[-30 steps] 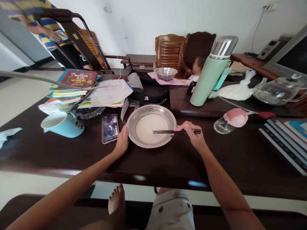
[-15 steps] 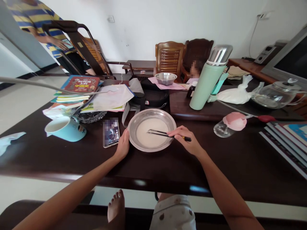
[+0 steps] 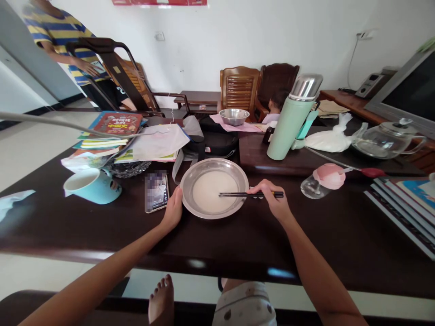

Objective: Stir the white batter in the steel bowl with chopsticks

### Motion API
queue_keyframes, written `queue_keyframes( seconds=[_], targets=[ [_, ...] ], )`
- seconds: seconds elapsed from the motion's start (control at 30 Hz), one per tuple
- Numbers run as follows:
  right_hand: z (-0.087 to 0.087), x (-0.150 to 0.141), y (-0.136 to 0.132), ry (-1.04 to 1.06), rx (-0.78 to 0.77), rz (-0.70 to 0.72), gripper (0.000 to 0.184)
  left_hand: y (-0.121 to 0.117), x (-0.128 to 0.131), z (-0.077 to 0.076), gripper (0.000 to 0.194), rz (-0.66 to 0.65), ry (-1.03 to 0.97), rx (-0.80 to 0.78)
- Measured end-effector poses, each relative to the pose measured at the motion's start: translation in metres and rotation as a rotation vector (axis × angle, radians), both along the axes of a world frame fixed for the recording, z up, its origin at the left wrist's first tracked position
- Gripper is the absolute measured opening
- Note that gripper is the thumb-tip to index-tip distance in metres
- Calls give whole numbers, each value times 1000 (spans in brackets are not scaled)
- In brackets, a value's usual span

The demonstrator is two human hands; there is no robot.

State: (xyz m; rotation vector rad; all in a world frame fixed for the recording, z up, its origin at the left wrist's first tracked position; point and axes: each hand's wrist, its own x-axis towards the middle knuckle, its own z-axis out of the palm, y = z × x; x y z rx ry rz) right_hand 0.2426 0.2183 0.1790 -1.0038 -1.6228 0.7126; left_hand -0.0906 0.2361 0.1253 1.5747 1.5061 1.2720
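A shallow metal bowl (image 3: 239, 202) stands on the dark table in front of me, with a milky white liquid (image 3: 212, 189) in it. My left hand (image 3: 174, 209) grips the bowl's left rim, fingers partly hidden beneath its side. In my right hand (image 3: 273, 199) is a pair of black chopsticks (image 3: 234, 194), held almost level over the right rim. Their tips lie close together at the liquid, near the bowl's middle. Left of the bowl is a phone (image 3: 157, 192) with a lit screen.
A light blue mug (image 3: 91, 186) and stacked books (image 3: 115, 124) are on the left. Further back stand a small metal bowl (image 3: 234, 117) and a green thermos (image 3: 292, 124). To the right are a pink-lidded cup (image 3: 322, 181), a glass teapot (image 3: 389, 138) and more books (image 3: 403, 213). Two people are beyond the table.
The right hand has shifted slightly right, drawing the chopstick tips toward the bowl's middle and closer together. My left hand stays on the rim. The view has tilted up a little.
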Motion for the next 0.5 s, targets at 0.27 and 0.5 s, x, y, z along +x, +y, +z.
queue_keyframes(
  seconds=[0.27, 0.5],
  targets=[
    [-1, 0, 0, -34, 23, 11, 42, 0, 0, -1, 78, 11, 8, 2],
    [-1, -2, -2, -104, 23, 152, 37, 1, 0, -3, 82, 21, -2, 8]
  ],
)
